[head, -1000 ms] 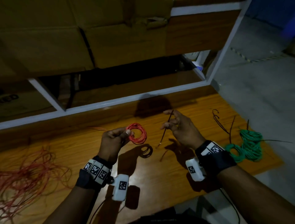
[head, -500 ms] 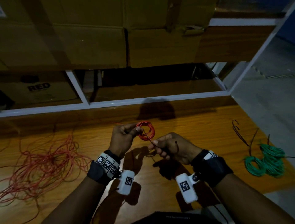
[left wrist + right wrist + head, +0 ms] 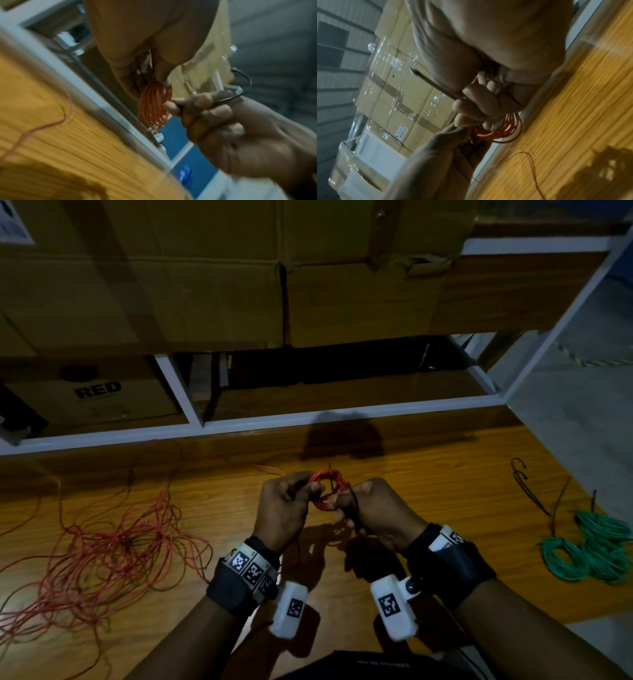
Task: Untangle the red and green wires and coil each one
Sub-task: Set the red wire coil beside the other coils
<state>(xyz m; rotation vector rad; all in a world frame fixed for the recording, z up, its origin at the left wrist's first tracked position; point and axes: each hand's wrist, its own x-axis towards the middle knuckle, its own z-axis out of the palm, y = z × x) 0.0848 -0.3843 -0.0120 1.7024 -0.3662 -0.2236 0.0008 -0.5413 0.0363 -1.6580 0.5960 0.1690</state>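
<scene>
A small red wire coil (image 3: pixel 327 489) (image 3: pixel 154 106) (image 3: pixel 501 129) hangs above the wooden table (image 3: pixel 428 474), pinched at its left side by my left hand (image 3: pixel 284 508) (image 3: pixel 137 60). My right hand (image 3: pixel 370 511) (image 3: pixel 479 101) meets the coil's right side, fingers curled round a short dark tie wire (image 3: pixel 354 505) (image 3: pixel 433 83) (image 3: pixel 240 86). A loose tangle of red wire (image 3: pixel 102 556) lies on the table at the left, one strand (image 3: pixel 42 125) running toward the coil. Green wire coils (image 3: pixel 589 549) lie at the right edge.
Several dark tie wires (image 3: pixel 529 487) lie beside the green coils. A white-framed shelf (image 3: pixel 274 419) borders the table's far edge, with cardboard boxes (image 3: pixel 205 285) stacked above and a box marked RED (image 3: pixel 96 395) inside. Grey floor (image 3: pixel 582 405) lies to the right.
My right hand has carried the dark tie wire leftward from apart up against the red coil. The head view has swung left, showing more of the red tangle.
</scene>
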